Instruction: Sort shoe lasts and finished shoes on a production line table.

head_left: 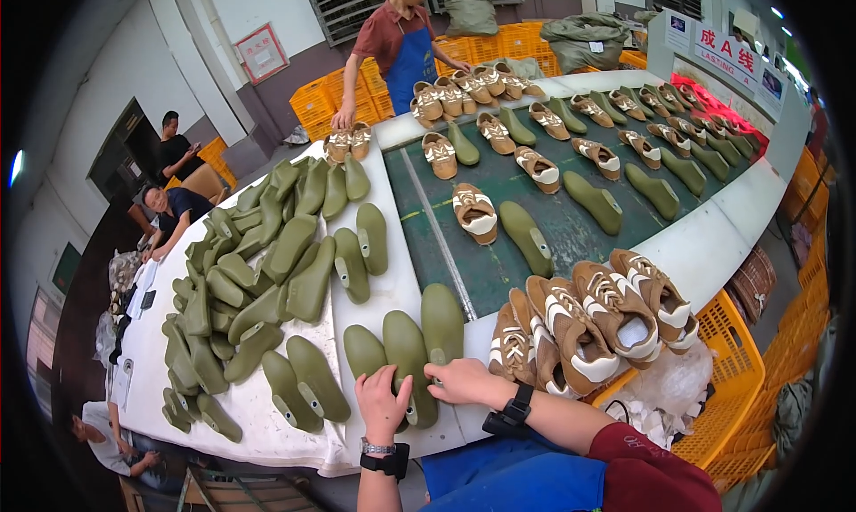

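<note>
Three olive-green shoe lasts lie side by side at the near edge of the white table. My left hand [382,403] is closed around the lower end of the left shoe last [363,347], its thumb against the middle shoe last [404,344]. My right hand [468,383] is closed with its fingertips at the lower end of the right shoe last [442,320]; the exact grip is partly hidden. Just left of them lies a pair of lasts [308,369]. Several brown-and-white sneakers [584,320] stand in a row to the right of my right hand.
A large heap of green lasts [259,280] covers the table's left side. Sneakers and lasts stand in rows on a green conveyor [571,235]. Across the table a person in a blue apron [412,66] handles sneakers. An orange crate [727,360] with white scraps sits at my right.
</note>
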{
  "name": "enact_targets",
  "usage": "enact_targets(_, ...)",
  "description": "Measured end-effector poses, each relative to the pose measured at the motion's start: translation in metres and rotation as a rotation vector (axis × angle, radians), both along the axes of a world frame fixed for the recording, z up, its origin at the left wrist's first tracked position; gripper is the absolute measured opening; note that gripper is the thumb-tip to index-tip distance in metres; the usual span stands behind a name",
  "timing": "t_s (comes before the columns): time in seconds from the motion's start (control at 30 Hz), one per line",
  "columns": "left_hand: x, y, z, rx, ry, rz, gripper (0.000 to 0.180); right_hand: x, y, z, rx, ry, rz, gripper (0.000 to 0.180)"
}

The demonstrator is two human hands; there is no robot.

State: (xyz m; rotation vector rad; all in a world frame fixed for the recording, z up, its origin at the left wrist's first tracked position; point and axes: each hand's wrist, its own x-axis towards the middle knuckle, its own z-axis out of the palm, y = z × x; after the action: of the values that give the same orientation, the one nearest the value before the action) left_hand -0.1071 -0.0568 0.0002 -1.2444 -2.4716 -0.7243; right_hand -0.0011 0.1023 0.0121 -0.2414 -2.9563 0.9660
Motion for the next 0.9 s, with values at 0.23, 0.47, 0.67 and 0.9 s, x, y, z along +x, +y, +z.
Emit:
enact_targets(0.23,0.001,-0.003,0.000,-0.004,-0.004,0.010,0.032,-0.003,-0.001,0.001,-0.033,-0.037,0.006,0.022)
enact_targets(0.47,0.002,0.000,0.000,-0.002,0.009,-0.003,0.032,-0.002,0.001,-0.010,-0.007,0.005,0.007,0.024)
enact_targets(0.67,0.000,-0.002,0.000,-0.018,0.008,0.006,0.032,-0.007,-0.002,-0.016,-0.008,0.011,0.017,0.022)
enact_targets(0.9,-0.003,-0.003,-0.002,-0.020,-0.002,0.004,0.032,-0.008,-0.001,-0.011,-0.031,-0.012,0.028,0.023)
